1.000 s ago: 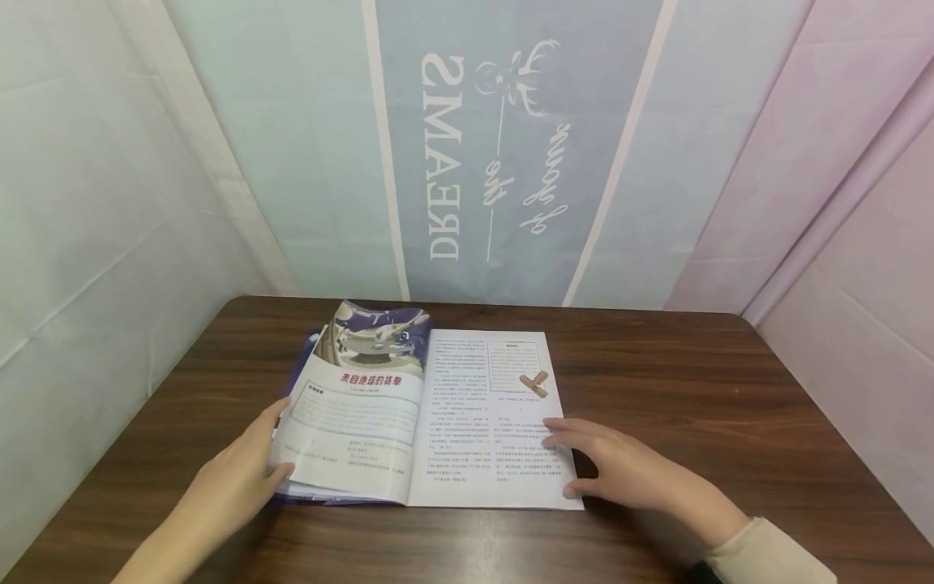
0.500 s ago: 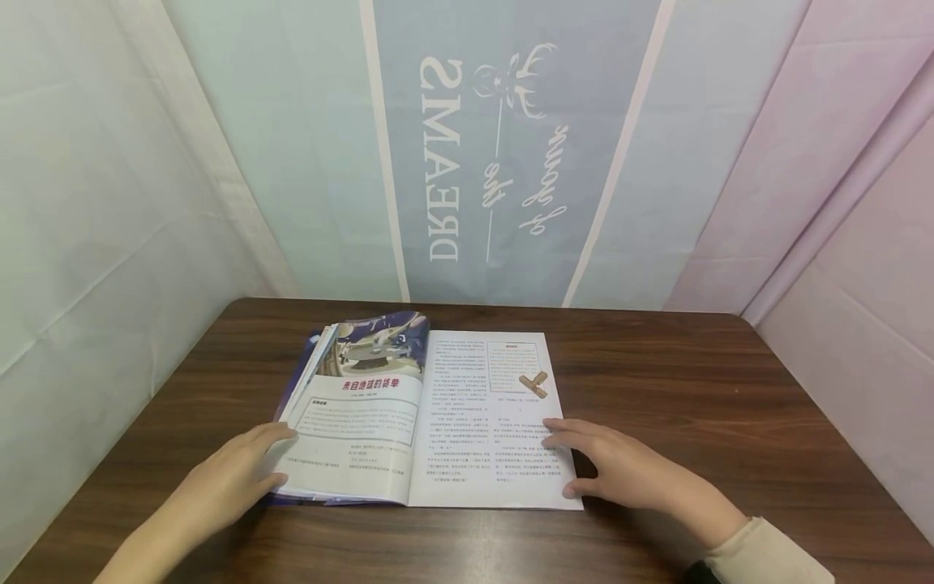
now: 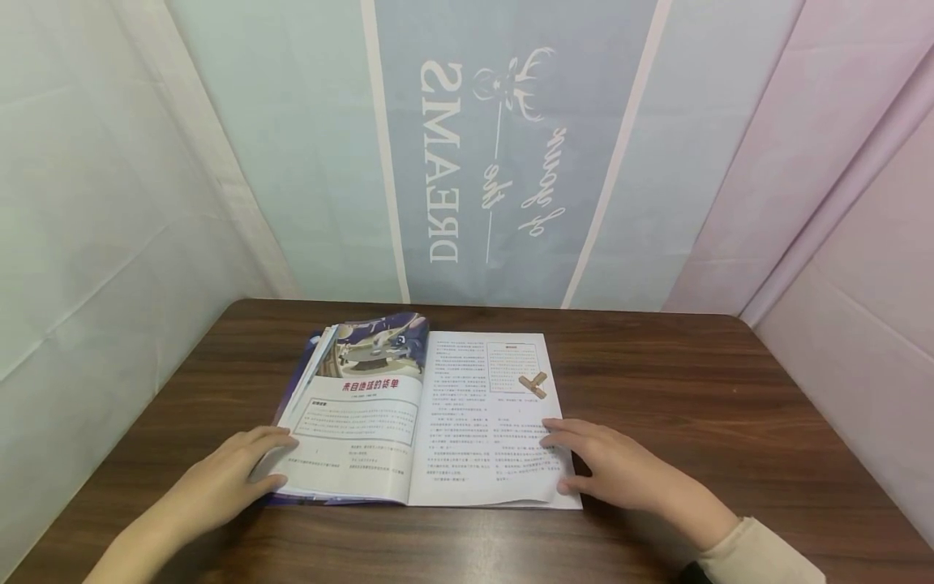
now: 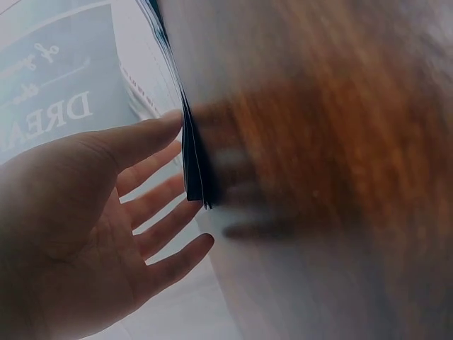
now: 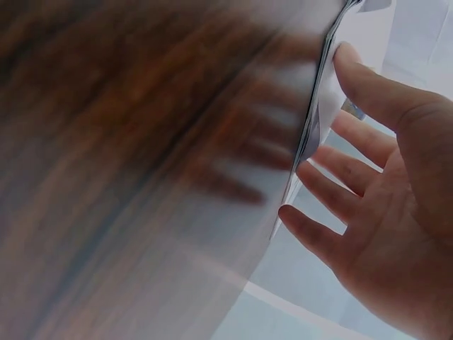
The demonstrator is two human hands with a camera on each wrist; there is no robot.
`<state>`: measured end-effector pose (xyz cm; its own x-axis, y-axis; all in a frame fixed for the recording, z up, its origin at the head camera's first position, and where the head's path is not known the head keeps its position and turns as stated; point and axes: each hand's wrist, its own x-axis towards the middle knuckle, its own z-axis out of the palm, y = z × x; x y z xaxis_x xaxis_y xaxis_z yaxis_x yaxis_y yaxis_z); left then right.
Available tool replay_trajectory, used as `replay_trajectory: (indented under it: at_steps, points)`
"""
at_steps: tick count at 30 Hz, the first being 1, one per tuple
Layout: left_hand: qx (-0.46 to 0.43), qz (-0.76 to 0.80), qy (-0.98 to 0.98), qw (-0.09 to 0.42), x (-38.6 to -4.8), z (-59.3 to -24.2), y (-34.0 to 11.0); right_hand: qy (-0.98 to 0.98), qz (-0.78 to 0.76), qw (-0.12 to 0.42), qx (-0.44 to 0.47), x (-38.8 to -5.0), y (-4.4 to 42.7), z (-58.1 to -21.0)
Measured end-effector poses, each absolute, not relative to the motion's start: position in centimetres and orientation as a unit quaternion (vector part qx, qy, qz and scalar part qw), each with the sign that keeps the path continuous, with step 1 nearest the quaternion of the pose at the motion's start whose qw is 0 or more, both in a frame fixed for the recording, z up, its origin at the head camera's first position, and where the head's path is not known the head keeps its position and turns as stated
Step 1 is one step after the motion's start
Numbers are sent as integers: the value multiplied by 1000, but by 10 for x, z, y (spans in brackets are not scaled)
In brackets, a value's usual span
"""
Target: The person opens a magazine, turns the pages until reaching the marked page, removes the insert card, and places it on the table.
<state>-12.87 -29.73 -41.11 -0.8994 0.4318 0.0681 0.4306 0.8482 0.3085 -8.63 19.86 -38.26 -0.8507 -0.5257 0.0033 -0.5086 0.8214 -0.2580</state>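
An open magazine (image 3: pixel 485 438) lies on the table in the head view, with a colour picture and red title on its left page (image 3: pixel 350 438). My left hand (image 3: pixel 229 478) rests at its lower left edge, fingertips on the page margin and thumb by the edge, fingers loosely spread. Across from it, my right hand (image 3: pixel 631 470) has its fingertips on the right page's outer margin. Its thumb touches the lower right corner, where the top sheet bends up slightly. The right wrist view shows the page edge (image 5: pixel 318 117) bulging beside the thumb and relaxed fingers.
The dark wooden table (image 3: pixel 679 381) extends around the magazine. A fabric backdrop (image 3: pixel 503 162) with mirrored lettering stands behind it, and pale cloth walls (image 3: pixel 109 203) close in both sides. The magazine's thicker stack of pages is on its left side.
My left hand has slid down and left from the page edge, and the left page has settled flatter. The right thumb has shifted slightly inward, and the lower right page corner now bends.
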Motion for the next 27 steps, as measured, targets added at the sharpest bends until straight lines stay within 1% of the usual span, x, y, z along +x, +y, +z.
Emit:
replay_trajectory:
  at_steps: [13,21,24,27]
  points:
    - [215,156,964,6,-129,-409,-297,955,-134,0,-264,-92,193,-374]
    - [210,164,963,31,-133,-407,-301,946,-145,-68,-281,-99,187,-368]
    - [213,157,964,25,-134,-406,-301,944,-148,-92,-281,-102,184,-365]
    - [211,146,966,8,-135,-404,-298,943,-151,-108,-277,-105,181,-361]
